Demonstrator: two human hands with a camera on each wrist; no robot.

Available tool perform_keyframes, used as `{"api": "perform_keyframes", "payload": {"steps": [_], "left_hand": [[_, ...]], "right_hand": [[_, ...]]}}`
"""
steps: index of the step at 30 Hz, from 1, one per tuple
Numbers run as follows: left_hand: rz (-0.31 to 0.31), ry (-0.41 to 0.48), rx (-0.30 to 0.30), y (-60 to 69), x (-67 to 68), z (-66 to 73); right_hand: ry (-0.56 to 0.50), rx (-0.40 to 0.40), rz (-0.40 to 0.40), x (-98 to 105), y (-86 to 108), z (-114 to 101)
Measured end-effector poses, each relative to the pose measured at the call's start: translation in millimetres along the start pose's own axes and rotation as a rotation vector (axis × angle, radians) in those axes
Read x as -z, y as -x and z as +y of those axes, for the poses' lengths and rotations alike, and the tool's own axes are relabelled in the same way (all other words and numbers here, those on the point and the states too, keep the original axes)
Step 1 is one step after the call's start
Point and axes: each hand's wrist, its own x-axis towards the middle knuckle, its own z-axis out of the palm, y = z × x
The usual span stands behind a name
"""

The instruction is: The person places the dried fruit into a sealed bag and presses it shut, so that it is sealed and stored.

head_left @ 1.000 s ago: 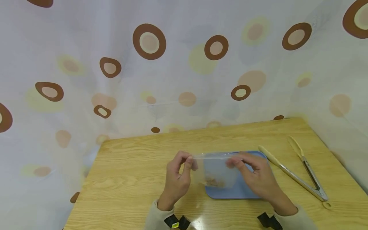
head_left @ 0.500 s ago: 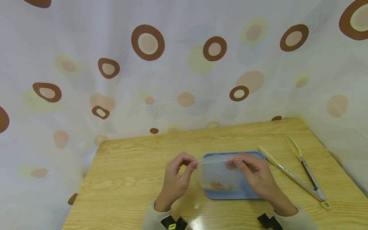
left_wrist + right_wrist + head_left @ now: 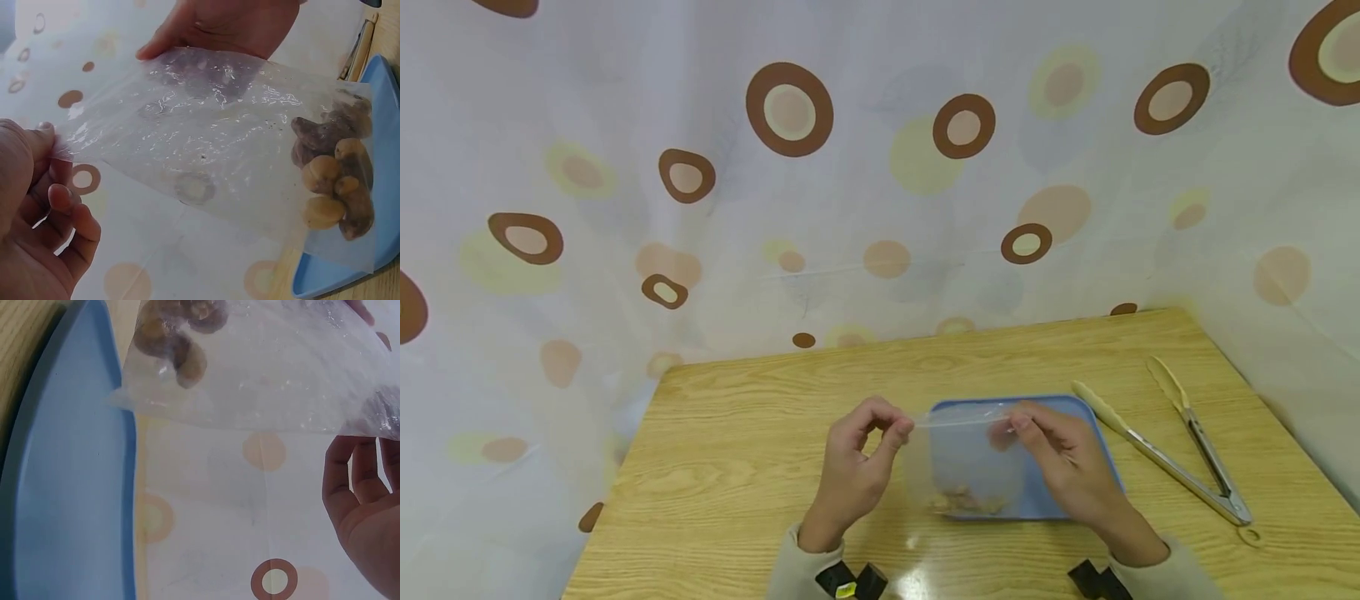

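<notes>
A clear plastic bag [image 3: 973, 454] hangs between my hands above the blue tray [image 3: 1052, 500]. Thumb and fingertips of my left hand [image 3: 856, 467] pinch its upper left corner, while my right hand [image 3: 1071, 467] pinches the upper edge near the right side. Along the bag's bottom lie several brown and tan rounded, lumpy pieces [image 3: 340, 187], perhaps mushrooms; the plastic blurs them. The left wrist view shows the bag [image 3: 219, 137] drawn to a narrow fold at the left fingers. Whether its mouth is sealed I cannot tell.
Metal tongs [image 3: 1180, 475] with pale yellow tips lie spread apart right of the tray on the wooden table [image 3: 737, 467]. Behind the table and at both sides hangs a white sheet [image 3: 850, 192] patterned with brown and yellow circles.
The bag's bottom and the pieces in it have come lower, and the pieces now spread along the bottom edge. My left hand has shifted only slightly; both hands keep their pinch.
</notes>
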Motion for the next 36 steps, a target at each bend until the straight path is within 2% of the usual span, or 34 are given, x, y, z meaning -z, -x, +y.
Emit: {"api": "perform_keyframes", "payload": {"steps": [5, 8, 14, 18, 26, 36], "left_hand": [[0.016, 0.014, 0.038, 0.4, 4.8, -0.4], [0.024, 0.016, 0.025, -0.3, 7.2, -0.2], [0.031, 0.043, -0.003, -0.4, 4.1, 0.4], [0.011, 0.083, 0.021, 1.1, 2.0, -0.9], [-0.054, 0.109, 0.08, 2.5, -1.2, -2.3], [-0.067, 0.078, 0.045, 0.9, -6.9, 0.5]], "right_hand": [[-0.085, 0.074, 0.046, 4.4, -1.8, 3.1], [-0.13, 0.135, 0.045, 6.4, -2.8, 5.8], [-0.135, 0.18, 0.041, 4.1, -3.0, 7.2], [-0.128, 0.164, 0.059, 2.7, -2.3, 5.7], [-0.213, 0.111, 0.089, 1.8, -0.5, 7.3], [-0.176, 0.102, 0.029, -0.9, 2.4, 9.8]]}}
